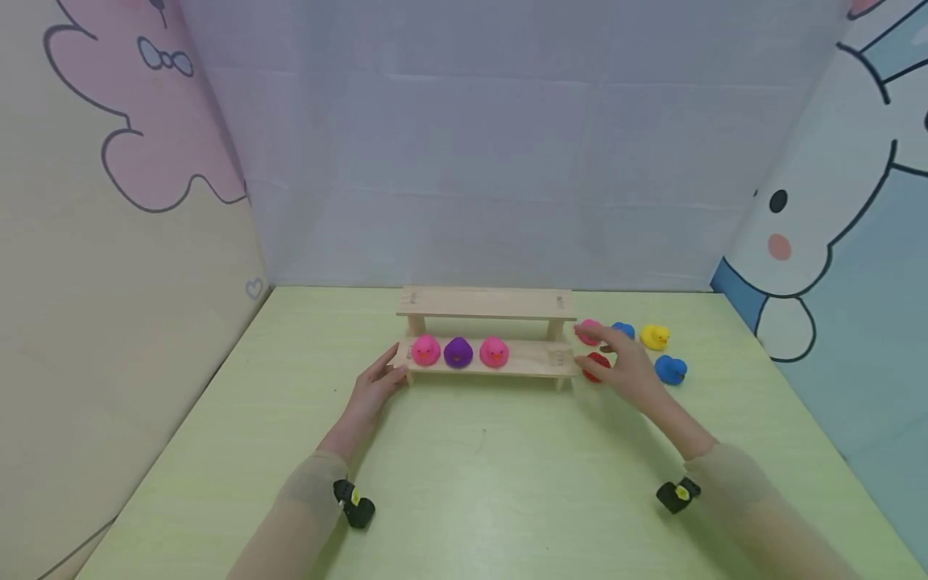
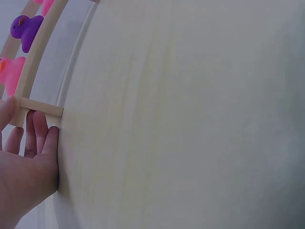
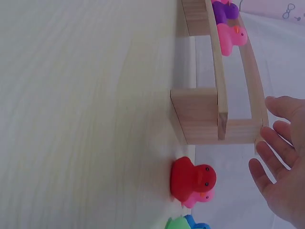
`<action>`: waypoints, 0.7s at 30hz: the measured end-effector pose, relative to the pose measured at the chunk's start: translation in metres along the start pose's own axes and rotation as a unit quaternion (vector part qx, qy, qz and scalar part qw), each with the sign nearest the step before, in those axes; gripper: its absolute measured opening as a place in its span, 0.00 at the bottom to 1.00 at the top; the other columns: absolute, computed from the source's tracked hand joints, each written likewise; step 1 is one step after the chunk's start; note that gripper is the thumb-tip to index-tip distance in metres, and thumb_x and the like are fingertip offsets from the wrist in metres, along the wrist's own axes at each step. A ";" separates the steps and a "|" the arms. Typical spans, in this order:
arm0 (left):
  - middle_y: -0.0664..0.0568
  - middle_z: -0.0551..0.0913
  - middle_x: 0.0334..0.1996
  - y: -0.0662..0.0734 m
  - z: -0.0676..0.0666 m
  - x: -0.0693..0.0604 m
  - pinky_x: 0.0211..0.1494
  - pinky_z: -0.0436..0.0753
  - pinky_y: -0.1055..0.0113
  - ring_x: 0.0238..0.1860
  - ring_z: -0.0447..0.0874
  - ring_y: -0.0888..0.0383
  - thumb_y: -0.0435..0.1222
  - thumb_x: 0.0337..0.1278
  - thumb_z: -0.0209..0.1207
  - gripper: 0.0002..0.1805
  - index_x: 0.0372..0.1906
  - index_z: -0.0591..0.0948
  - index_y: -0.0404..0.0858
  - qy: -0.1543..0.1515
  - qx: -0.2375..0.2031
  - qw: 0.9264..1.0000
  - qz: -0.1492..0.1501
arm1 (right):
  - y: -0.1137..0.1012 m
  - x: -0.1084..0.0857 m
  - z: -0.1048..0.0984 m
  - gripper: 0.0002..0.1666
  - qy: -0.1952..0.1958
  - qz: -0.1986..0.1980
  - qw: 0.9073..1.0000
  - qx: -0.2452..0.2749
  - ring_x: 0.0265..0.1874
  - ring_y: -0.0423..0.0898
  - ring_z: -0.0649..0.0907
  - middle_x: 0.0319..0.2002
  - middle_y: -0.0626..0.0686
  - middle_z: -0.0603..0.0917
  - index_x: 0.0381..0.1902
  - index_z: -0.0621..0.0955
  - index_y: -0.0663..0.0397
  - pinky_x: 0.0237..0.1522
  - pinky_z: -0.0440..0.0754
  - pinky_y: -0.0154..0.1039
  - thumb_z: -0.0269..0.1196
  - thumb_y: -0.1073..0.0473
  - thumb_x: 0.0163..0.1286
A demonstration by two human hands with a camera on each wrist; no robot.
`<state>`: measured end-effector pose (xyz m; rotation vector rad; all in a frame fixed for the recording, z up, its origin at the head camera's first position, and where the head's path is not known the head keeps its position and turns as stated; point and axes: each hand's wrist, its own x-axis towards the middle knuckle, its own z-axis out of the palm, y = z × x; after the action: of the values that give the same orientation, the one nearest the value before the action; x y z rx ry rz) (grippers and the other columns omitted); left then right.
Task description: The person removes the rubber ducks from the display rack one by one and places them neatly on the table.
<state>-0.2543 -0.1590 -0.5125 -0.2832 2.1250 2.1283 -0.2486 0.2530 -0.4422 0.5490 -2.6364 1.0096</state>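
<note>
Left hand [image 1: 374, 388] grips the shelf [image 1: 532, 354]; right hand [image 1: 627, 366] is loose. Right wrist view alone shows a green toy [image 3: 177, 224]; shelf marks [image 1: 561, 302] illegible.

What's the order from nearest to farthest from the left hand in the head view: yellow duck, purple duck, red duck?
From the left hand:
1. Purple duck: on the lower shelf, between two pink ducks.
2. Red duck: just past the shelf's right end.
3. Yellow duck: farther right.
</note>
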 end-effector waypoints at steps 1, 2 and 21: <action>0.49 0.76 0.48 0.000 0.000 0.000 0.69 0.77 0.62 0.46 0.81 0.64 0.41 0.68 0.59 0.34 0.76 0.63 0.53 -0.001 0.001 1.000 0.000 | -0.003 0.001 0.003 0.30 -0.002 -0.004 1.000 0.004 0.55 0.59 0.80 0.58 0.60 0.82 0.64 0.76 0.55 0.53 0.84 0.58 0.69 0.59 0.64; 0.50 0.76 0.48 0.000 0.000 0.001 0.69 0.77 0.62 0.46 0.81 0.65 0.41 0.68 0.59 0.34 0.76 0.63 0.53 0.000 0.001 1.000 0.000 | -0.006 0.003 0.007 0.30 -0.003 -0.011 1.000 0.006 0.55 0.59 0.81 0.58 0.60 0.82 0.63 0.76 0.55 0.52 0.85 0.58 0.69 0.59 0.64; 0.51 0.78 0.47 0.001 0.001 0.000 0.72 0.75 0.58 0.48 0.80 0.62 0.40 0.69 0.58 0.32 0.75 0.63 0.53 -0.002 -0.007 1.000 0.006 | -0.036 0.031 0.062 0.32 -0.045 -0.061 0.992 0.096 0.58 0.61 0.79 0.61 0.58 0.80 0.64 0.76 0.56 0.57 0.82 0.57 0.70 0.60 0.63</action>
<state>-0.2549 -0.1583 -0.5115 -0.2684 2.1167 2.1481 -0.2673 0.1783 -0.4550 0.8057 -2.5603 1.2344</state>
